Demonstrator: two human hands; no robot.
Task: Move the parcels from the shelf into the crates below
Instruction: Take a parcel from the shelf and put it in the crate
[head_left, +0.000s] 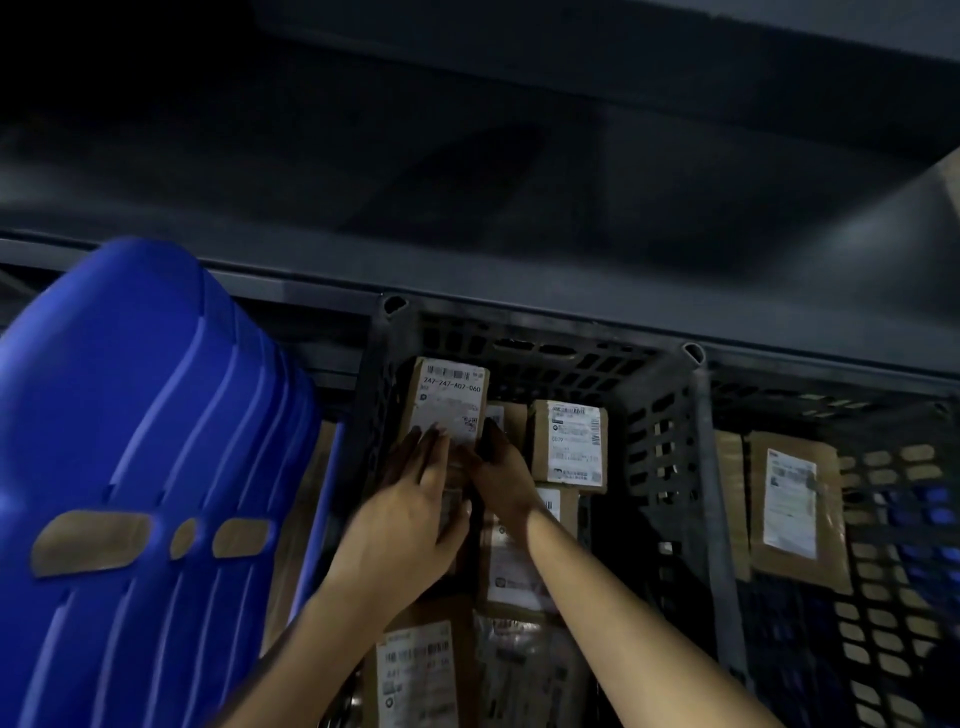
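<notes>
Your left hand (410, 504) lies flat on a parcel (451, 402), your right hand (501, 470) grips its edge, inside the black crate (670, 431) under a dark shelf (519, 270); its long axis points away from you, label up

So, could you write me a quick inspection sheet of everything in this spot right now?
Surface: dark metal shelf above; no table seen.
Job's things: black plastic lattice crate holds several cardboard parcels; brown cardboard parcel with a white label lies at its far left corner.
Clutter: blue ribbed plastic crate at left; second dark lattice crate at right, holding, it seems, a flat brown parcel.
Grippers: left hand lies flat on the labelled parcel; right hand grips its right edge.
Cables: nothing seen.
Surroundings: dim; the shelf recess is too dark to tell its contents.
</notes>
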